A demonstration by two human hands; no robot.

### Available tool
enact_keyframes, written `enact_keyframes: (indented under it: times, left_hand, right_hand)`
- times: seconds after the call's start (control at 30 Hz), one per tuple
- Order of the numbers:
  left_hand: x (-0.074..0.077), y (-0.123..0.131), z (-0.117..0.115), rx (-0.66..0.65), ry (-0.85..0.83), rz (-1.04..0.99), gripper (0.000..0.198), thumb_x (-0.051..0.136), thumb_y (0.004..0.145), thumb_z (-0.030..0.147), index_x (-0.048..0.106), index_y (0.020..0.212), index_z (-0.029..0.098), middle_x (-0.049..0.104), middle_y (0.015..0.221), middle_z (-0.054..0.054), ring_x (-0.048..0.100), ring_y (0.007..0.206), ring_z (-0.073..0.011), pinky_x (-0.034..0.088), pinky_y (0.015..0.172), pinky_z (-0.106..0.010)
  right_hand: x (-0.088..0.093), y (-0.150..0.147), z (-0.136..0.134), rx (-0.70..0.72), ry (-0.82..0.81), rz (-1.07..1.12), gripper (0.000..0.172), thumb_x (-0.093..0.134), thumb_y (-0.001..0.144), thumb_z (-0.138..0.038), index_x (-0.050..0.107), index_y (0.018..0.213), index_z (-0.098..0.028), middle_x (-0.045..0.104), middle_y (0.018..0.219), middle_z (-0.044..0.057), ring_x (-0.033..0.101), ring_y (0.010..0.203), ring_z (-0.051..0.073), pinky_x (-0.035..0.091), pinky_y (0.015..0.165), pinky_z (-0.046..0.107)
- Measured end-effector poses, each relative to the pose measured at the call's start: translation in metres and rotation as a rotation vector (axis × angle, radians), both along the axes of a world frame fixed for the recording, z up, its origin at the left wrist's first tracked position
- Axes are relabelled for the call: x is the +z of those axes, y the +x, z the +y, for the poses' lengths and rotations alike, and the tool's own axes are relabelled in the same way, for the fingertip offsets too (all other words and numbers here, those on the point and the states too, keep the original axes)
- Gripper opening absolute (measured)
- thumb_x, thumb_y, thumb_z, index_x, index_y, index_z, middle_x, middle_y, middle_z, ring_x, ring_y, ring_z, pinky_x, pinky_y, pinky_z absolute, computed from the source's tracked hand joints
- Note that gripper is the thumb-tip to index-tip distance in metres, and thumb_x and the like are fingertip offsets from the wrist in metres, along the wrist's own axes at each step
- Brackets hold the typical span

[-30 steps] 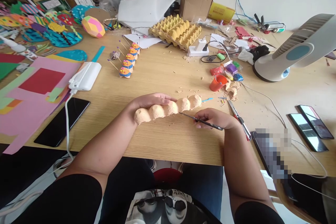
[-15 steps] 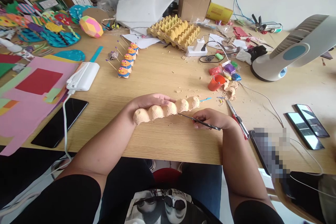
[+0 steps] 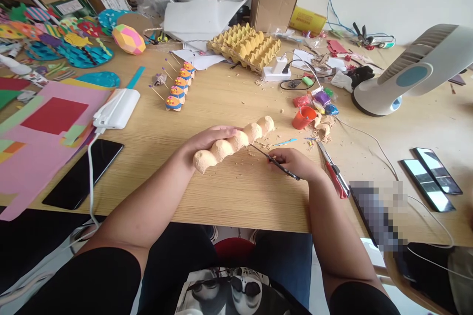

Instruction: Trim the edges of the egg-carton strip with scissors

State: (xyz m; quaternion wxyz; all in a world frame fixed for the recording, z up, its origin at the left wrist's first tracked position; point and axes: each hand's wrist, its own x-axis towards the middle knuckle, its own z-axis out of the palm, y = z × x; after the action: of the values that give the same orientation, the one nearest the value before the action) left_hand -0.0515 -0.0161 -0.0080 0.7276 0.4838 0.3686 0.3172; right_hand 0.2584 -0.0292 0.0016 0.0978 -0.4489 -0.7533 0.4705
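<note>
Some fingers of left hand (image 3: pixel 209 139) lay hidden behind tan carton strip (image 3: pixel 241 141). Handles of scissors (image 3: pixel 284 168) were mostly covered by right hand (image 3: pixel 291 161); whether they touched tan carton strip was unclear. Phone (image 3: pixel 371 211) at four o'clock was pixelated. Fan (image 3: pixel 424 54) at two o'clock ran past right edge, pink paper (image 3: pixel 42 147) at nine past left. Lettering on yellow box (image 3: pixel 308 20), one o'clock, was too small.

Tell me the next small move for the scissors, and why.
Probably a small snip along the near edge of the beige strip: the right hand holds the scissors with their blades at that edge, the left hand supports the strip, and beige scraps beside the orange cup suggest trimming.
</note>
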Motion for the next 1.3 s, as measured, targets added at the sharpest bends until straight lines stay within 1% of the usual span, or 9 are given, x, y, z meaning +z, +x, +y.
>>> enact_keyframes:
  times: [0.27,0.47,0.57,0.7,0.8,0.9,1.03,1.17,1.3]
  left_hand:
    - [-0.006,0.016,0.000,0.132,-0.019,-0.184,0.042,0.073,0.096,0.061,0.080,0.120,0.027,0.058,0.078,-0.001,0.047,0.057,-0.0109,0.033,0.047,-0.020]
    - [0.005,0.029,-0.010,0.222,0.047,-0.226,0.042,0.076,0.094,0.059,0.079,0.122,0.028,0.059,0.078,-0.001,0.049,0.058,-0.0102,0.036,0.047,-0.018]
    - [0.002,0.029,-0.013,0.244,0.065,-0.216,0.044,0.073,0.096,0.062,0.078,0.125,0.030,0.061,0.080,-0.001,0.051,0.060,-0.0107,0.038,0.049,-0.018]
    - [-0.006,0.025,-0.016,0.271,0.064,-0.188,0.049,0.072,0.095,0.068,0.076,0.126,0.030,0.063,0.082,-0.001,0.055,0.064,-0.0129,0.043,0.054,-0.021]
    - [-0.005,0.026,-0.016,0.276,0.089,-0.193,0.054,0.072,0.094,0.071,0.075,0.129,0.031,0.066,0.084,0.000,0.060,0.068,-0.0143,0.046,0.058,-0.023]
    - [-0.002,0.034,-0.016,0.197,0.145,-0.253,0.056,0.079,0.089,0.069,0.076,0.132,0.034,0.070,0.091,-0.001,0.063,0.071,-0.0143,0.046,0.061,-0.024]
    - [-0.006,0.046,-0.015,0.083,0.160,-0.322,0.060,0.088,0.083,0.062,0.075,0.136,0.035,0.076,0.102,-0.003,0.067,0.078,-0.0175,0.052,0.070,-0.030]
    - [-0.020,0.049,-0.015,0.061,0.139,-0.319,0.062,0.090,0.086,0.051,0.070,0.141,0.033,0.079,0.112,-0.005,0.073,0.090,-0.0210,0.055,0.078,-0.032]
    - [-0.029,0.046,-0.014,0.022,0.126,-0.296,0.061,0.087,0.091,0.047,0.064,0.146,0.034,0.079,0.108,-0.004,0.074,0.087,-0.0194,0.055,0.075,-0.031]
  right_hand:
    - [-0.010,-0.013,-0.005,-0.180,0.341,-0.073,0.018,0.064,0.092,-0.039,0.071,0.095,-0.023,0.072,0.080,0.003,0.061,0.073,0.020,0.040,0.069,0.030]
    - [-0.016,-0.016,-0.005,-0.264,0.424,-0.070,0.023,0.069,0.092,-0.043,0.072,0.104,-0.023,0.067,0.075,0.001,0.055,0.068,0.019,0.038,0.067,0.030]
    - [-0.015,-0.016,-0.005,-0.245,0.345,0.046,0.030,0.073,0.091,-0.050,0.069,0.102,-0.023,0.061,0.072,-0.001,0.052,0.066,0.017,0.037,0.066,0.030]
    - [-0.006,-0.015,-0.010,-0.165,0.100,0.293,0.051,0.078,0.087,-0.068,0.064,0.104,-0.022,0.055,0.074,-0.003,0.048,0.067,0.015,0.039,0.063,0.029]
    - [-0.001,-0.018,-0.013,-0.078,0.042,0.437,0.053,0.080,0.089,-0.070,0.062,0.107,-0.023,0.064,0.091,0.002,0.056,0.081,0.018,0.048,0.076,0.033]
    - [-0.006,-0.027,-0.014,-0.193,-0.037,0.613,0.054,0.084,0.087,-0.068,0.058,0.110,-0.026,0.066,0.094,0.002,0.060,0.085,0.020,0.051,0.080,0.035]
    - [-0.021,-0.041,-0.010,-0.464,-0.066,0.854,0.060,0.095,0.076,-0.056,0.052,0.108,-0.029,0.069,0.098,0.001,0.061,0.084,0.018,0.051,0.079,0.035]
    - [-0.024,-0.048,-0.008,-0.545,-0.100,0.966,0.063,0.097,0.071,-0.053,0.050,0.105,-0.029,0.064,0.086,-0.004,0.057,0.073,0.015,0.050,0.073,0.033]
    - [-0.021,-0.049,-0.010,-0.591,-0.031,0.917,0.056,0.094,0.074,-0.050,0.051,0.102,-0.028,0.060,0.084,-0.005,0.056,0.073,0.014,0.049,0.071,0.032]
